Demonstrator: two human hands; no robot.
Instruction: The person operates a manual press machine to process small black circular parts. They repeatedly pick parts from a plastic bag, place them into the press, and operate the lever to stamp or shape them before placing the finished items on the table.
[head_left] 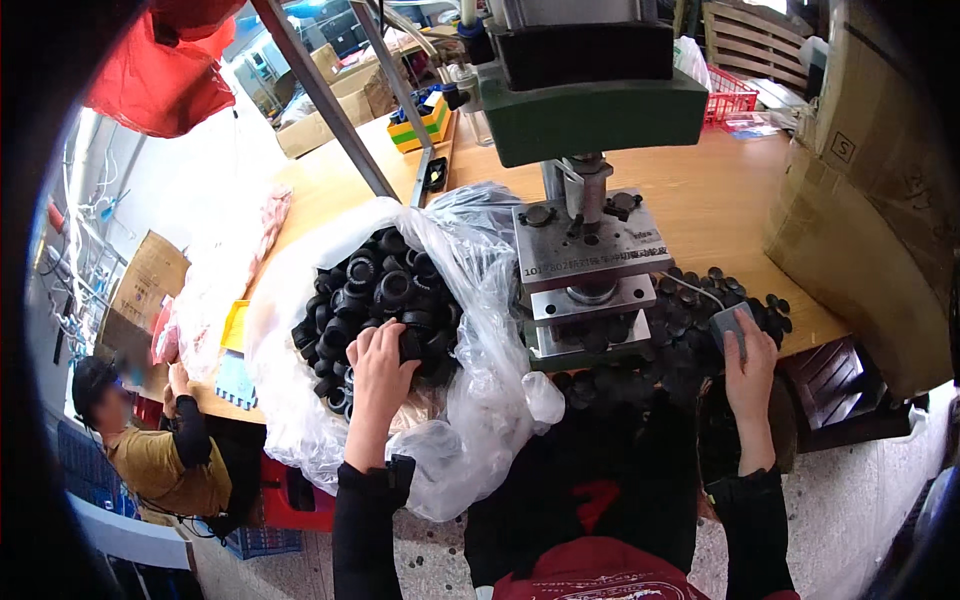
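My left hand (378, 370) reaches into a heap of black rubber rings (375, 285), its thumb and fingers closed around one black rubber ring (410, 345). The heap lies in a clear plastic bag (475, 420) spread open on the table. On the right, my right hand (752, 375) grips a small grey block (733, 325), with a thin metal rod or wire running from it toward the press. Between my hands stands a green press (600, 115) over a steel die (590, 255). Black round pieces (690, 320) are piled beside the die, close to my right hand.
A large cardboard box (865, 210) stands at the right table edge, near a dark brown crate (830, 385). A metal post (325, 95) rises behind the bag. At left, another person (170, 460) sits by the table. A yellow bin (420, 125) sits farther back.
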